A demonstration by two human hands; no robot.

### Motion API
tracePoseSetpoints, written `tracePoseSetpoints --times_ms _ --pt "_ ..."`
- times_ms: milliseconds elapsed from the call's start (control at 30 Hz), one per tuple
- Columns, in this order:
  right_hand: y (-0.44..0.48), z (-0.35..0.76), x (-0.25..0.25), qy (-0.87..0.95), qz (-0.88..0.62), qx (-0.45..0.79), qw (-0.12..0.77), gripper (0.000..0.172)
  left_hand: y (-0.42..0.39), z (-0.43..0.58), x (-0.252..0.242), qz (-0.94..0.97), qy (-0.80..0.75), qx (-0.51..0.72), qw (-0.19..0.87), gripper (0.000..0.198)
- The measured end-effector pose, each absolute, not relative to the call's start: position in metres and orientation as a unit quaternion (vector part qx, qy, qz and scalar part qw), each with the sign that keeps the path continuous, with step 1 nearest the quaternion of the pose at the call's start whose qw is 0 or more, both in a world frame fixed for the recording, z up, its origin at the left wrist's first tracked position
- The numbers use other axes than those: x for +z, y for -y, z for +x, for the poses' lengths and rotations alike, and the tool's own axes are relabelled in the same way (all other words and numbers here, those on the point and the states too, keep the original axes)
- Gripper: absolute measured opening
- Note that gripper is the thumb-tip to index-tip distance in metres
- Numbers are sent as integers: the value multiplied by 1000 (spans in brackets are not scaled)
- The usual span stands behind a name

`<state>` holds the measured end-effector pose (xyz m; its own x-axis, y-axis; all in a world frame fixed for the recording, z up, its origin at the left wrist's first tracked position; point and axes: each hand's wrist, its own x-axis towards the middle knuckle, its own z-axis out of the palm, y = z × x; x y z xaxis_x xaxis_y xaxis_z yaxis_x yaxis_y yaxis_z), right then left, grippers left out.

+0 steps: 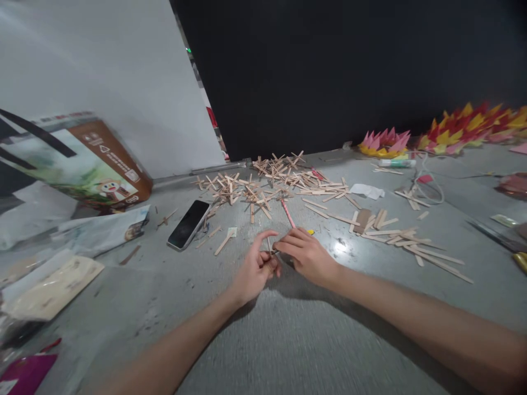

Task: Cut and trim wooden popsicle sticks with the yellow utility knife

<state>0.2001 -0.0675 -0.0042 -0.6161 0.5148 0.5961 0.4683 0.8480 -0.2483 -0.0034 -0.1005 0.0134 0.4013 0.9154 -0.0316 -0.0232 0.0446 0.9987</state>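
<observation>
Stick between hands, slim, long axis pointing forward

Your grey surface bears a phone at left, and wooden sticks at far middle and right.

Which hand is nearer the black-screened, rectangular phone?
Left. The left hand is right of the phone and lower in view, not touching it; the right hand is farther right, beyond the left hand.

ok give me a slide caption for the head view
Left hand and right hand close together at a slim piece, wooden sticks beyond.
</observation>
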Motion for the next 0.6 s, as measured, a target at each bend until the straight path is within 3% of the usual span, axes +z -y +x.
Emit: tracePoseSetpoints --times_ms 267,600 --pt "70 198 -2 859 -325 30 394 37 100 -3 14 551 -381 426 608 85" --pt "71 198 0 867 -335 34 368 28 100 -2 14 537 -392 436 606 98"
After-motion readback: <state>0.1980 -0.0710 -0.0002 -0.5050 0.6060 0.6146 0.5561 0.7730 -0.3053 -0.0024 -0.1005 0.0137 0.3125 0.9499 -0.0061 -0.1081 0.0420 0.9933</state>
